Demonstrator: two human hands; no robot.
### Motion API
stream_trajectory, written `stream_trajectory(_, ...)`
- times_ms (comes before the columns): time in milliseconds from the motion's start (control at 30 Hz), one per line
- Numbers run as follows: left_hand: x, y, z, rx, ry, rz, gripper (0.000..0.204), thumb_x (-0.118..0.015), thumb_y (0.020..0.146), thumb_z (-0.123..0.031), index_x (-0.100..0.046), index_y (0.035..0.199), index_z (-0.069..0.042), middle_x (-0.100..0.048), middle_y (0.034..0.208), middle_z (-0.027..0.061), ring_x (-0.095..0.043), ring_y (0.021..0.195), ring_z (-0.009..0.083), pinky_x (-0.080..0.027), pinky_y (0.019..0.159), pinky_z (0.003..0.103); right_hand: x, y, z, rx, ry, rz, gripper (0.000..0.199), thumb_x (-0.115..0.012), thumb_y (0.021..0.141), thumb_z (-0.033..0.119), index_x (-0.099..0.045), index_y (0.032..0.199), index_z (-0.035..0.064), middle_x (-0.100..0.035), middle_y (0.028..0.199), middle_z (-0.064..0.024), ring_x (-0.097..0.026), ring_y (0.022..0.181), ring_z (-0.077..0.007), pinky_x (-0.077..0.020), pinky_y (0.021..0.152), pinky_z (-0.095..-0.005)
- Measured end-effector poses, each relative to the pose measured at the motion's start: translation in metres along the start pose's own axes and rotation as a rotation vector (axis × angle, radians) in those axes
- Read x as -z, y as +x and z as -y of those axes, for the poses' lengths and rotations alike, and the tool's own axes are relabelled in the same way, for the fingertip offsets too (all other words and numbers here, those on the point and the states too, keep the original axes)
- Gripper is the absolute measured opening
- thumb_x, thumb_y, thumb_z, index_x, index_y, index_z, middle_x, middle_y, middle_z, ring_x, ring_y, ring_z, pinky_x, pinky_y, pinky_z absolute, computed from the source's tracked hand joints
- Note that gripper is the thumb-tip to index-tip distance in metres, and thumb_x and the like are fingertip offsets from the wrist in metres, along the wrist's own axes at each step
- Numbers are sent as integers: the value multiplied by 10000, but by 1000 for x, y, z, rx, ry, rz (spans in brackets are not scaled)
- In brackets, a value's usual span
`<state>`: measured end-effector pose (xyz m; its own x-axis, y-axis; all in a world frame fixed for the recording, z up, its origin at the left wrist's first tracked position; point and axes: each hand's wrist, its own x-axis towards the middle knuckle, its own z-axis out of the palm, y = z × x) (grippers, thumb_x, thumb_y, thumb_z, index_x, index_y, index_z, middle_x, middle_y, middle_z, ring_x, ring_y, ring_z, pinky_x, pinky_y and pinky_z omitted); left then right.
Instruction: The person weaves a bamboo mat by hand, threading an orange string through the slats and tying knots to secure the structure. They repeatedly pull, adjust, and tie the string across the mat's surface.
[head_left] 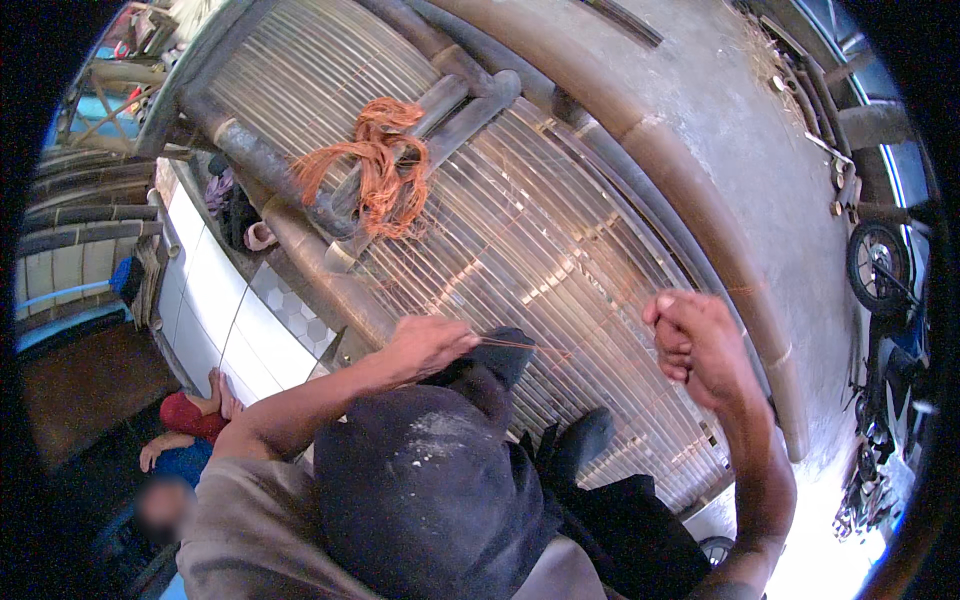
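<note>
My left hand (430, 345) is closed on thin orange-brown strands (525, 346), which run out from the fingertips to the right above the slats of a bamboo bench (560, 230). To the right, my right hand (692, 340) is raised over the bench's edge with its fingers curled in. Whether a strand end sits in those fingers is too small to make out. Farther off, a loose, tangled bundle of orange strands (385, 170) lies across the bench's bamboo crosspiece. My dark-clad knee (435, 470), marked with pale stains, fills the near middle.
A thick bamboo rail (690, 170) borders the bench on the right, beside a grey concrete floor (740, 110). Motorcycles (885, 270) stand at the far right. White tiles (215, 290) lie to the left, where another person (190, 430) sits low. Bamboo furniture (85, 215) stands behind.
</note>
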<state>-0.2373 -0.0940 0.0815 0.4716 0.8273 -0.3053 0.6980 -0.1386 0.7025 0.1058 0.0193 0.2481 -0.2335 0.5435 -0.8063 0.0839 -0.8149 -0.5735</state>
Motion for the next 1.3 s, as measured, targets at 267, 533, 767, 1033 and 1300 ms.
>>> stream_trajectory(267, 3, -87, 49, 306, 203, 36, 289, -573, 980, -356, -658, 938, -83, -670, 809, 175, -674, 800, 397, -520, 683, 516, 60, 4, 36, 105, -375, -17, 245, -579, 969, 235, -665, 900, 16, -519, 577, 28, -472, 462, -55, -435, 445, -228)
stream_trajectory(533, -33, -202, 125, 648, 190, 410, 331, -582, 955, -397, -683, 962, -82, -687, 786, 195, -687, 784, 418, -534, 676, 534, 129, -34, 64, 167, -1468, -171, 329, -638, 907, 276, -661, 812, -39, -530, 597, -131, -533, 568, -182, -446, 581, -402)
stream_trajectory(767, -4, -206, 153, 704, 457, 421, 348, -593, 934, -407, -686, 942, -72, -687, 777, 203, -686, 776, 428, -534, 672, 548, 220, -83, 135, 391, -1502, -861, 317, -679, 953, 283, -685, 1099, 2, -677, 1064, -141, -657, 956, -280, -509, 880, -389)
stream_trajectory(1033, 76, -3, 87, 410, 155, -688, 206, -665, 944, -229, -632, 972, -28, -607, 885, 146, -603, 860, 328, -488, 788, 433, 313, -72, 180, 651, -1826, -1079, 369, -620, 999, 306, -647, 1214, 7, -655, 1164, -149, -639, 1067, -281, -493, 959, -388)
stream_trajectory(1300, 103, 100, 94, 411, 428, -838, 324, -730, 860, -327, -664, 1053, -75, -631, 987, 117, -599, 983, 307, -451, 901, 454, 127, 55, 84, 917, -1455, -648, 240, -662, 957, 192, -672, 1146, 45, -698, 1075, -126, -682, 1018, -317, -530, 920, -392)
